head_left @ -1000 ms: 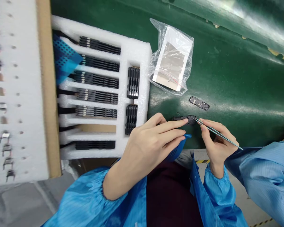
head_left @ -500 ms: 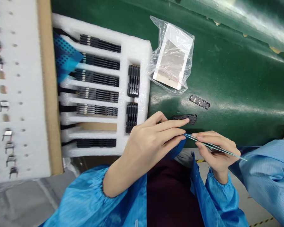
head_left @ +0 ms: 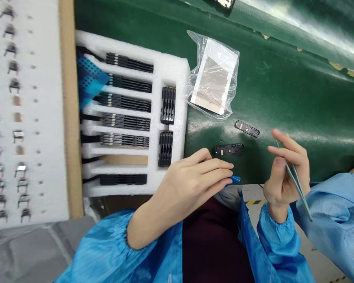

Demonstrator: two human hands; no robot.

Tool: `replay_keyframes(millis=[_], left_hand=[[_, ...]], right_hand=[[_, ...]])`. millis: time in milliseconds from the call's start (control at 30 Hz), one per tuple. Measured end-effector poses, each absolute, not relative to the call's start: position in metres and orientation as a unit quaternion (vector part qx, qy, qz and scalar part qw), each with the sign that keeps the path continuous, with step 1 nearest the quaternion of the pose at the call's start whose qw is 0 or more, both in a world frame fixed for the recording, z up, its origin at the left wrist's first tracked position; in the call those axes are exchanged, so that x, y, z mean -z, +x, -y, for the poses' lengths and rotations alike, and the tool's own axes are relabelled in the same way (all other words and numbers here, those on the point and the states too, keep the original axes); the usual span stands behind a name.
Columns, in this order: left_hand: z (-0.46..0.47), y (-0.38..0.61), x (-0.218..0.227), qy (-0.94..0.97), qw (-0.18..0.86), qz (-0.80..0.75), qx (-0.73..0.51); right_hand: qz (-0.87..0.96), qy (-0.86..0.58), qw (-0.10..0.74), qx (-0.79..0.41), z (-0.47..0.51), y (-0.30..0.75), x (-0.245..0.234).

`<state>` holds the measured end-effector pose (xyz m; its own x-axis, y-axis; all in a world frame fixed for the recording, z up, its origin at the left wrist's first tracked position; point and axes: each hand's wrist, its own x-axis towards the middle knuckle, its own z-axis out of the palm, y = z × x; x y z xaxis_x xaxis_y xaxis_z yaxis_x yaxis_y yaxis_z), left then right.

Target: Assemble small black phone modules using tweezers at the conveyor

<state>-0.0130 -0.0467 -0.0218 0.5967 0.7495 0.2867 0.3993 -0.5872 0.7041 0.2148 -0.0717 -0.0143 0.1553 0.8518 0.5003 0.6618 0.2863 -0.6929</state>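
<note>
At the table's near edge, my left hand (head_left: 191, 181) is closed with its fingers together on a blue film sheet (head_left: 235, 180). Only a small end of that sheet shows past the fingertips; the rest is hidden. To the right, my right hand (head_left: 289, 173) is raised and holds light-green tweezers (head_left: 301, 192) between thumb and fingers. Their tips lie partly behind the fingers. Just beyond my left fingertips lies a narrow black plastic part (head_left: 229, 149) with small pale spots. A similar black plate (head_left: 247, 128) lies farther back, touched by neither hand.
A white foam tray (head_left: 180, 94) with stacked black strips stands left of my hands. On it lies a dotted blue sheet (head_left: 91, 76). A clear bag (head_left: 215, 76) with pale sheets lies behind. Far left is a foam board (head_left: 47, 118); another person's blue sleeve (head_left: 336, 212) is at right.
My right hand has moved right and up with the tweezers, away from the blue sheet. My left hand has stayed nearly in place, and the near black part is more exposed.
</note>
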Motion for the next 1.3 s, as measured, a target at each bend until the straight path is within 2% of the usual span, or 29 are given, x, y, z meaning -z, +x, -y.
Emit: replay_keyframes(millis=[67, 233, 367, 633, 767, 833, 1067, 1167, 1300], left_hand=[[0.048, -0.013, 0.022, 0.85, 0.289, -0.335, -0.285], [0.05, -0.013, 0.022, 0.852, 0.277, -0.338, -0.288], [0.052, -0.014, 0.022, 0.849, 0.277, -0.343, -0.29], [0.051, -0.014, 0.024, 0.85, 0.254, -0.352, -0.298], [0.05, -0.013, 0.027, 0.852, 0.248, -0.362, -0.286], [0.051, -0.013, 0.028, 0.854, 0.248, -0.365, -0.273], [0.06, -0.005, 0.026, 0.848, 0.266, -0.372, -0.268], [0.061, -0.003, 0.022, 0.824, 0.291, -0.38, -0.303], [0.056, -0.008, 0.016, 0.782, 0.342, -0.389, -0.347]], right_hand=[[0.703, -0.564, 0.42, -0.099, 0.062, 0.216, 0.011], [0.766, -0.566, 0.243, -0.185, 0.041, 0.214, 0.007], [0.765, -0.544, 0.191, -0.288, 0.028, 0.217, 0.007], [0.687, -0.58, 0.224, -0.376, 0.02, 0.221, 0.01], [0.63, -0.593, 0.315, -0.389, 0.024, 0.223, 0.008], [0.597, -0.631, 0.344, -0.357, 0.025, 0.226, 0.008], [0.615, -0.697, 0.292, -0.225, 0.018, 0.235, 0.018], [0.618, -0.689, 0.33, -0.183, 0.025, 0.232, 0.017], [0.563, -0.628, 0.417, -0.339, 0.05, 0.226, 0.002]])
